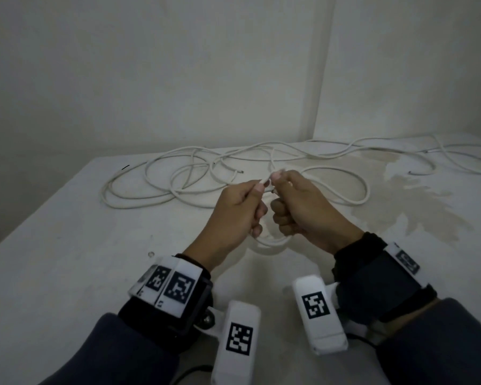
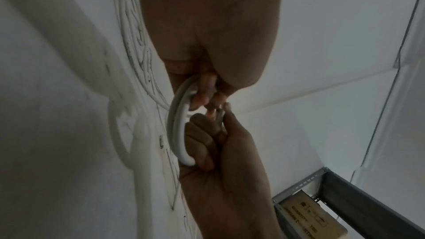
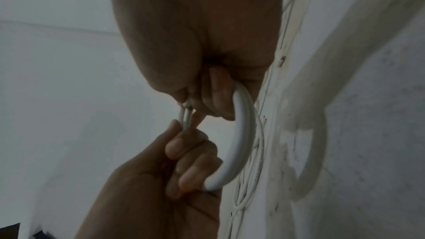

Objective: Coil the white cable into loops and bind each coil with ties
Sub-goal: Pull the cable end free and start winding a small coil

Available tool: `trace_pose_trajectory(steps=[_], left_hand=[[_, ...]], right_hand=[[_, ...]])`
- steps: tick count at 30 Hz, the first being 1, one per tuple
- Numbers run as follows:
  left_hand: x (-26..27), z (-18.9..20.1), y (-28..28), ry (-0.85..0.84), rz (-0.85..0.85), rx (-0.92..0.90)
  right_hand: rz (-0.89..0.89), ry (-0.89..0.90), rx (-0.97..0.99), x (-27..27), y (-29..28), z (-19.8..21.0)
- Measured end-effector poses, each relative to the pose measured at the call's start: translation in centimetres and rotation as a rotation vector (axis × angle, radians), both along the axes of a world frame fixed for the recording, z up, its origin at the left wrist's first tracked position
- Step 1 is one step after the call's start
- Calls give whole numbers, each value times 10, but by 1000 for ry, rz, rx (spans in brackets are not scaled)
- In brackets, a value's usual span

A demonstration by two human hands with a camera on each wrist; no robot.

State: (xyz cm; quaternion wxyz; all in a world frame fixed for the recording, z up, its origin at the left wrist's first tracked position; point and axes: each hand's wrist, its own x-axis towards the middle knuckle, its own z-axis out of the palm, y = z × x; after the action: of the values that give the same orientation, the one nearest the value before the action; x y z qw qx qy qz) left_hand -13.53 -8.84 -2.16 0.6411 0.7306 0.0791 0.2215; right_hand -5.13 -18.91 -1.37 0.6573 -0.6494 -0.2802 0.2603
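Both hands hold a small white cable coil (image 1: 272, 241) just above the table's middle. The coil's lower arc hangs below the fists, seen as a thick white curve (image 2: 177, 124) (image 3: 241, 134). My left hand (image 1: 257, 190) curls its lower fingers round the coil's left side, and my right hand (image 1: 278, 179) curls round its right side. At the top, the thumbs and forefingers of both hands pinch a thin white tie (image 3: 186, 117) (image 1: 267, 180) whose strands run between them. How the tie wraps the coil is hidden by the fingers.
Long loose white cable (image 1: 178, 176) lies in tangled loops behind the hands and trails to the back right (image 1: 400, 151). The white table (image 1: 67, 259) drops off at its left edge; walls stand close behind. A metal shelf with a cardboard box (image 2: 310, 214) shows in the left wrist view.
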Motion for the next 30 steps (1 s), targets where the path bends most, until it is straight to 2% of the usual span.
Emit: trace_pose_trajectory(steps=[4, 6, 17, 22, 27, 30], left_hand=[[4, 2, 2, 16, 80, -157], [3, 3, 5, 13, 116, -211], [-3, 3, 18, 51, 75, -215], [-4, 1, 20, 85, 34, -63], [-4, 1, 24, 47, 17, -62], [-3, 2, 24, -13, 76, -32]], right_hand=[[90, 374, 109, 5, -2, 4], [98, 404, 167, 6, -1, 4], [182, 140, 131, 4, -3, -1], [257, -7, 43, 3, -8, -2], [192, -153, 11, -1, -3, -3], [122, -214, 31, -1, -3, -4]])
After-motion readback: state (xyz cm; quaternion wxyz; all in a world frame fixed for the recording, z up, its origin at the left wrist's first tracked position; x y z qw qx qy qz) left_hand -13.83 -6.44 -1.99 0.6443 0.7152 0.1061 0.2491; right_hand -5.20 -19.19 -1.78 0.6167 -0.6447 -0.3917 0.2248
